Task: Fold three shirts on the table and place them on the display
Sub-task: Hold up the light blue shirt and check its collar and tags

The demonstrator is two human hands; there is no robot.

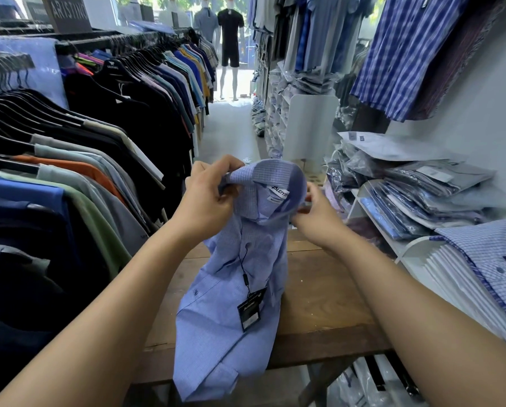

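Observation:
A light blue checked shirt [231, 289] hangs from my two hands over the wooden table [328, 304], its lower part lying on the tabletop and drooping past the near edge. A black price tag [250, 312] dangles on a cord down its front. My left hand [207, 201] grips the left side of the raised collar. On the collar's right side, my right hand [316, 212] pinches the fabric. The collar label faces me.
A long rack of hanging shirts [84, 160] lines the left. White display shelves [416, 227] on the right hold stacks of bagged shirts, and a folded checked shirt [486, 254] lies at the near right. An aisle runs ahead toward mannequins [230, 45].

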